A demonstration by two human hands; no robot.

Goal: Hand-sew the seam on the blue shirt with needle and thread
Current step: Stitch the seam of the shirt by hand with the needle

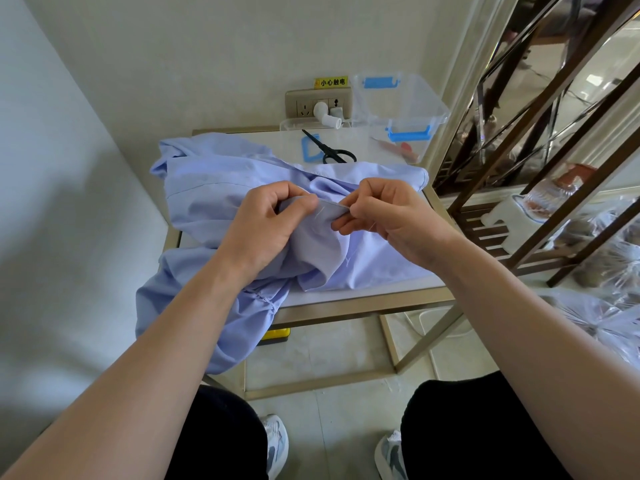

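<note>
The blue shirt [214, 188] lies bunched on the tabletop [363, 293], part of it spilling over the near-left edge, with one fold lifted between the two hands. The left hand [266, 220] has its fingers curled and pinches the fold from the left. The right hand [391, 216] pinches the same edge from the right, thumb and forefinger closed tight. A thin pale thread [319, 212] shows between them; I cannot make out the needle. Behind the shirt lie black scissors [333, 151], and a clear plastic box [398, 102] stands at the far right corner beside a wall socket [304, 105].
</note>
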